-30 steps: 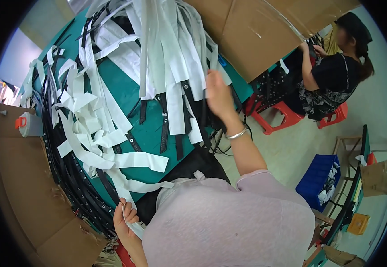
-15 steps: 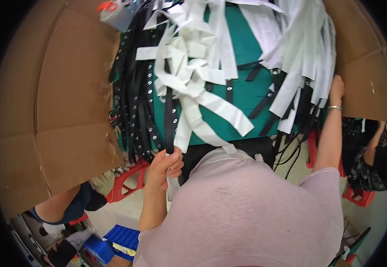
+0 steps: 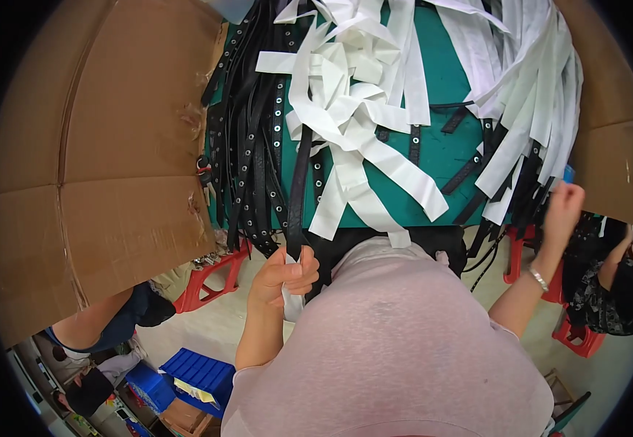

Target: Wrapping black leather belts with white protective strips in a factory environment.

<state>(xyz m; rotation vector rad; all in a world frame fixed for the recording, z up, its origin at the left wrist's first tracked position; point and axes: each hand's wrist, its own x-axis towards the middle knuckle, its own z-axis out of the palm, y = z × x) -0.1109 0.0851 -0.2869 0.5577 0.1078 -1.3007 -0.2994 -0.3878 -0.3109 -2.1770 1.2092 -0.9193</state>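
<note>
Left hand [image 3: 287,275] is sitting near centre view, at 7 o'clock, its fingers [image 3: 306,271] folding inward in a closed grip; its thumb [image 3: 285,272] is lying across toward 3 o'clock, pressing against them. Left forearm [image 3: 260,339] is pointing toward 1 o'clock. Right forearm [image 3: 523,297] is also angling toward 1 o'clock, with right hand [image 3: 564,210] sitting at 3 o'clock, its fingers bending; whether that grip is fully closing is not showing clearly. Both hands are standing well apart, the right one lying higher in view.
</note>
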